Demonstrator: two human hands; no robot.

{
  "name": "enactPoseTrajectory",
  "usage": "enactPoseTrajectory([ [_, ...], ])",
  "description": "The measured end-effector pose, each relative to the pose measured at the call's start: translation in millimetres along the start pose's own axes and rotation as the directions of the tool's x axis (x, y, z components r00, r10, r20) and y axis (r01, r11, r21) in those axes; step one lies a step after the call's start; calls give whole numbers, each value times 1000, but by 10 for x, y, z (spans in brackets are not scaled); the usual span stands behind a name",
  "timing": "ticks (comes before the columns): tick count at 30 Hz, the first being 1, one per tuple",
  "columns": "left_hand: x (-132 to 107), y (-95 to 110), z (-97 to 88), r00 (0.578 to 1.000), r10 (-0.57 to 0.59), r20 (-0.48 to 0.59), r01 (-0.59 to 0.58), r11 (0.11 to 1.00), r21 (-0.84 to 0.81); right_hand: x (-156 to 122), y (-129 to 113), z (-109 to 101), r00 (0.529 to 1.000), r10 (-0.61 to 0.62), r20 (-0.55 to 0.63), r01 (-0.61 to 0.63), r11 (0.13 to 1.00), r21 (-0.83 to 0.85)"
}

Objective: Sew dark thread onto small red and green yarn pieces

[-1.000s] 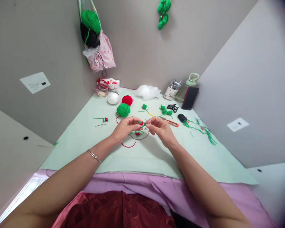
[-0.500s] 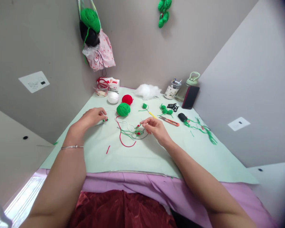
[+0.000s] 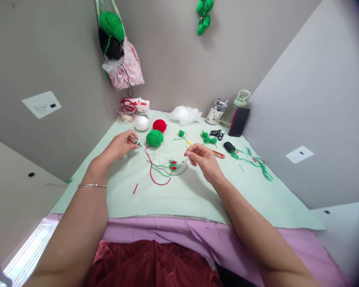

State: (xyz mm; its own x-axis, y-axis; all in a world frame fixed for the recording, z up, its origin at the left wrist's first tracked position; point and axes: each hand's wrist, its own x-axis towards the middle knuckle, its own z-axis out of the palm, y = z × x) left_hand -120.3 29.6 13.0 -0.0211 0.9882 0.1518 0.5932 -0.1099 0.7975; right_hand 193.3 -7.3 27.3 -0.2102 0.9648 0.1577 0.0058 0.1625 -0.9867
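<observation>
My left hand [image 3: 122,144] is closed in a pinch on a small red and green yarn piece [image 3: 138,144], raised just over the table left of the green yarn ball [image 3: 154,138]. My right hand [image 3: 203,159] pinches a thin needle [image 3: 186,148] between thumb and fingertips. A dark thread [image 3: 183,171] curves from below that hand toward two small red and green pieces [image 3: 173,167] lying close together on the mat. Loose green and white strands spread left of them, and a red strand [image 3: 152,171] loops around that side.
Behind are a red yarn ball [image 3: 159,125], a white yarn ball [image 3: 142,123] and white stuffing [image 3: 185,115]. A yellow-handled hook [image 3: 189,142], orange-handled snips [image 3: 219,154], green yarn pieces [image 3: 208,138], black yarn [image 3: 228,147], a phone [image 3: 239,122] and a bottle [image 3: 228,115] stand or lie rightward.
My left hand has lifted the small red and green piece and moved slightly right and away from me. My right hand has shifted right, away from the two pieces on the mat.
</observation>
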Motion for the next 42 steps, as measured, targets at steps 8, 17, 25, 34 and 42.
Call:
enactPoseTrajectory([
  [8, -192, 488, 321, 981, 112, 157, -8, 838, -546, 4, 22, -16, 999, 15, 44, -14, 1000, -26],
  [17, -342, 638, 670, 932, 113, 344, 176, 688, -704, -32, 20, 9, 994, -4, 111, 13, 996, -84],
  [25, -379, 634, 780, 928, 127, 349, 165, 701, -694, -46, 31, 81, 992, 31, 121, -15, 992, -129],
  [34, -415, 673, 826, 917, 160, 366, 148, 715, -683, -44, 31, 99, 991, 41, 127, -27, 994, -110],
  [42, -351, 647, 724, 997, 51, 60, 7, 697, -717, 36, 222, 11, 989, -142, 34, 141, 863, -485],
])
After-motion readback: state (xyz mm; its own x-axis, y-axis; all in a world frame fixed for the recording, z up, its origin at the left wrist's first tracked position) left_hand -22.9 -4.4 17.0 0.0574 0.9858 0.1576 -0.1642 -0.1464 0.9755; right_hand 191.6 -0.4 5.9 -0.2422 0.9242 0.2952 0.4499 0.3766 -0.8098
